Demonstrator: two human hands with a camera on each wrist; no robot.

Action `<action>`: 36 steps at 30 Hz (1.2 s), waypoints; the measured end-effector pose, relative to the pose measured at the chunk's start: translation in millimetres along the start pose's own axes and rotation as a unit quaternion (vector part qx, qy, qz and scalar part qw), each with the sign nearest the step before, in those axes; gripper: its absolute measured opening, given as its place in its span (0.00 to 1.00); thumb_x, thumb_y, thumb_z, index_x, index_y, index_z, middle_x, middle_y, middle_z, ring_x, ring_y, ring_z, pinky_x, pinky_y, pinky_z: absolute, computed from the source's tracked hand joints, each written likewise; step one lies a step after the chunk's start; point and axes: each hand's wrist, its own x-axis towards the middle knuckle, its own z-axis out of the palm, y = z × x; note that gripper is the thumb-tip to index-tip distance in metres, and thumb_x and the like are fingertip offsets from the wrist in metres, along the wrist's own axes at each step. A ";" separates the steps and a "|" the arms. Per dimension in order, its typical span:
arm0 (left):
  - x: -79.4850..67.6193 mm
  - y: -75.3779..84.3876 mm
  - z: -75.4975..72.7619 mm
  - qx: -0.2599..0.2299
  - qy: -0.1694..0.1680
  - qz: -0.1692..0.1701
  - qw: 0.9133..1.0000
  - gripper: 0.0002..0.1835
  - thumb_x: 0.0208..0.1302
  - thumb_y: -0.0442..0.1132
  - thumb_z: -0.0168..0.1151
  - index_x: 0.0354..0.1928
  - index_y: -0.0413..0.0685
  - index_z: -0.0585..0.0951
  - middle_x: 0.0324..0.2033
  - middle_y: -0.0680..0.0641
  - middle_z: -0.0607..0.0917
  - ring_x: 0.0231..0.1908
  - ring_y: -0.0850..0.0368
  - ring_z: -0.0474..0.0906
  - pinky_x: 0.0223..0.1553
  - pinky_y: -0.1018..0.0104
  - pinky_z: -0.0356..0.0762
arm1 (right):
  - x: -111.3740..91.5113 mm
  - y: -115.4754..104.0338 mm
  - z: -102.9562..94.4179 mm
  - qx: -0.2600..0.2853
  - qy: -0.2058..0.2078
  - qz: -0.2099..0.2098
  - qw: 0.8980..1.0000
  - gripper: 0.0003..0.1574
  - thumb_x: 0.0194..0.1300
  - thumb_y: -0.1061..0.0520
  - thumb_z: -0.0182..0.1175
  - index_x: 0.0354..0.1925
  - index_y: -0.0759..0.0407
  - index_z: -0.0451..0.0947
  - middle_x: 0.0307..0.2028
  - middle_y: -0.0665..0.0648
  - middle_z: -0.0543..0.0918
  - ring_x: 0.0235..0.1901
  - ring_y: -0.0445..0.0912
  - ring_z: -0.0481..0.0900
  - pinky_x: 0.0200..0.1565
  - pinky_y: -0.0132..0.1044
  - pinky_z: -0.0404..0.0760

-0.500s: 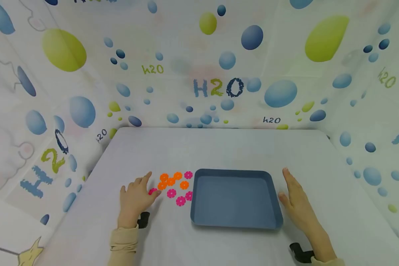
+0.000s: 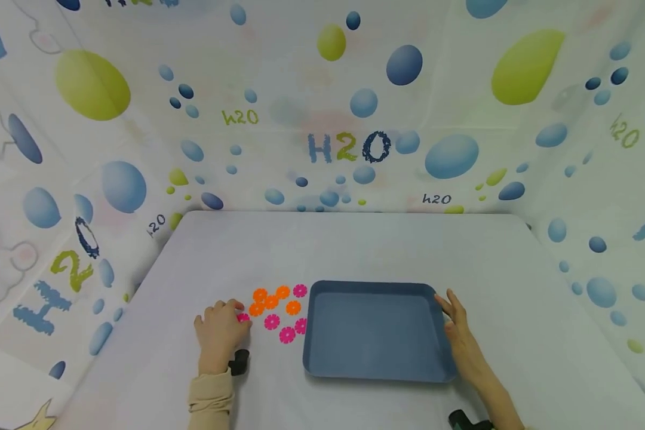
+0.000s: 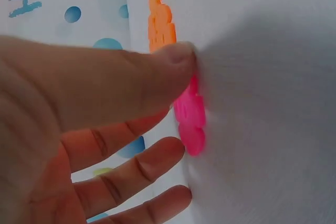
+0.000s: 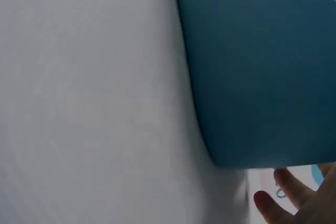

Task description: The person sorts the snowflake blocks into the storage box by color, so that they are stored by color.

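Observation:
My left hand (image 2: pixel 218 334) reaches down at the left end of a group of small flower-shaped pieces. Its thumb and index finger pinch a pink flower-shaped piece (image 2: pixel 243 318), which shows between their tips. In the left wrist view the thumb covers part of the pink pieces (image 3: pixel 191 137), and the other fingers bend loosely beside them. My right hand (image 2: pixel 464 349) rests at the right side of a blue-grey rectangular tray (image 2: pixel 378 331), fingers extended and fingertips at its rim. From the right wrist, two fingertips (image 4: pixel 269 205) show just past the tray's edge.
Several orange flower pieces (image 2: pixel 271 301) and other pink ones (image 2: pixel 287 335) lie flat between my left hand and the tray, some right by its left wall. A white cloth (image 2: pixel 355 245) covers the table, with a printed curtain (image 2: pixel 279 143) behind and at the sides.
My left hand has closed its thumb and index finger in on the leftmost pink piece. My right hand has moved left, from beside the tray to its right rim.

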 end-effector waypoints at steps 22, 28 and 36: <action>-4.6 -21.0 -4.3 -0.038 -0.026 -0.064 0.997 0.24 0.47 0.50 0.74 0.40 0.39 0.83 0.33 0.39 0.84 0.35 0.39 0.75 0.41 0.40 0.66 | 1.7 9.5 8.8 0.012 0.006 0.012 1.000 0.37 0.79 0.43 0.27 0.77 0.54 0.33 0.74 0.66 0.54 0.70 0.25 0.39 0.61 0.76 0.49; -2.3 -19.5 -8.3 -0.055 -0.046 -0.069 0.995 0.20 0.48 0.49 0.75 0.33 0.40 0.80 0.26 0.45 0.82 0.30 0.47 0.76 0.39 0.46 0.66 | 1.5 9.7 8.2 0.016 0.003 0.022 1.000 0.36 0.79 0.43 0.27 0.77 0.51 0.32 0.75 0.64 0.53 0.73 0.35 0.42 0.62 0.74 0.49; 16.9 20.1 -15.8 -0.118 -0.052 0.011 0.992 0.15 0.57 0.45 0.68 0.41 0.41 0.82 0.27 0.46 0.85 0.22 0.57 0.73 0.23 0.66 0.66 | 0.1 11.8 10.3 0.019 0.008 0.024 1.000 0.36 0.79 0.43 0.26 0.77 0.49 0.32 0.74 0.63 0.54 0.72 0.33 0.43 0.62 0.72 0.51</action>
